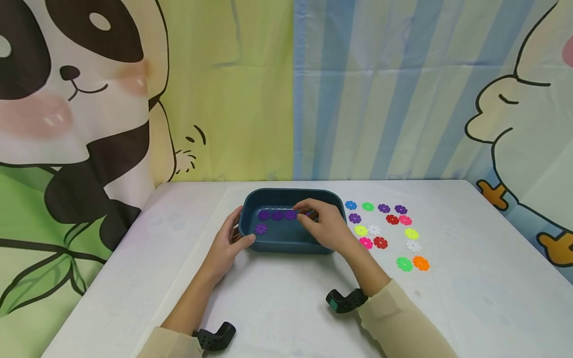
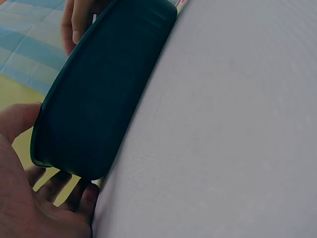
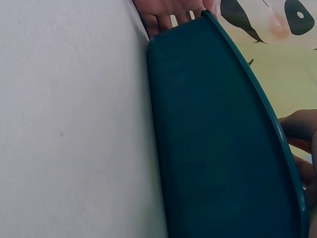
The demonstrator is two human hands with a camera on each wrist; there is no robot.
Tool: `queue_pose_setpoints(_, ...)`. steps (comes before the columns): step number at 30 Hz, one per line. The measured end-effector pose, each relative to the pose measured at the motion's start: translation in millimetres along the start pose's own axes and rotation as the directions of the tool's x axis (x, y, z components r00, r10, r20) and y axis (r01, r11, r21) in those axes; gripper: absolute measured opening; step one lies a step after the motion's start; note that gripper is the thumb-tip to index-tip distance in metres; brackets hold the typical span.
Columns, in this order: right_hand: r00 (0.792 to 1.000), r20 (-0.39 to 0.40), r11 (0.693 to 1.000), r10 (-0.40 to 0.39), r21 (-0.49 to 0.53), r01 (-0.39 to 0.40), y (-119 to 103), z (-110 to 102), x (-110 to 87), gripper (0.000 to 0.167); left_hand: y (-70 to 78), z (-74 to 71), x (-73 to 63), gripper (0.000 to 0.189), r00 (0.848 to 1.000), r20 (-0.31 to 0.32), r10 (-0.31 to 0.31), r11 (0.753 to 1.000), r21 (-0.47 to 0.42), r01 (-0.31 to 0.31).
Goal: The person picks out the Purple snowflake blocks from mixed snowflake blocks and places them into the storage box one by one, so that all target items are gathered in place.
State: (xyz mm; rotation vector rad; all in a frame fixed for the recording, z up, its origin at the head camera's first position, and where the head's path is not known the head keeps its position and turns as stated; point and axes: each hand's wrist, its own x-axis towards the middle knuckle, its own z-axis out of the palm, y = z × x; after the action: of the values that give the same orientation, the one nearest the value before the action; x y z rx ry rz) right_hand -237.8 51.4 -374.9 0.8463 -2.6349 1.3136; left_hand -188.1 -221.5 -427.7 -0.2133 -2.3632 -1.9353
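Tray (image 1: 286,246), blue, one: flat on the worktop (image 1: 277,298), near the middle of its far edge. Left hand (image 1: 227,243): curled round the tray's left end, thumb at its near-left corner, presumably to steady it. Right hand (image 1: 327,224): over the tray's right end, fingers bent inward; whether they pinch anything cannot be told. Purple discs (image 1: 277,216), at least four: inside the tray, apparently grouped by colour. Loose discs (image 1: 380,242), mixed colours: between tray and worktop's right edge, probably for easy reach.
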Motion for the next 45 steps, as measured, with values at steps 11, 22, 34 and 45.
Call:
queue_pose_setpoints(11,0.999,-0.052,0.999,0.000,-0.037,-0.002,6,-5,-0.9,0.023,-1.5,0.9,-0.2,0.080,1.000,0.007,-0.010,1.000,-0.014,0.010)
queue_pose_setpoints(22,0.997,-0.075,0.998,0.035,-0.058,-0.040,10,-12,-0.9,0.025,-2.7,-0.5,-0.2,0.081,1.000,-0.003,-0.005,1.000,-0.001,0.005)
queue_pose_setpoints(34,0.990,-0.137,0.997,0.029,-0.063,-0.038,20,-14,-1.3,0.024,-3.0,-1.1,-0.4,0.081,1.000,0.000,-0.006,1.000,-0.001,0.006)
queue_pose_setpoints(45,0.972,-0.233,0.997,0.035,-0.062,-0.051,26,-18,-2.8,0.020,-1.9,0.2,0.9,0.080,1.000,0.006,0.006,1.000,-0.009,-0.006)
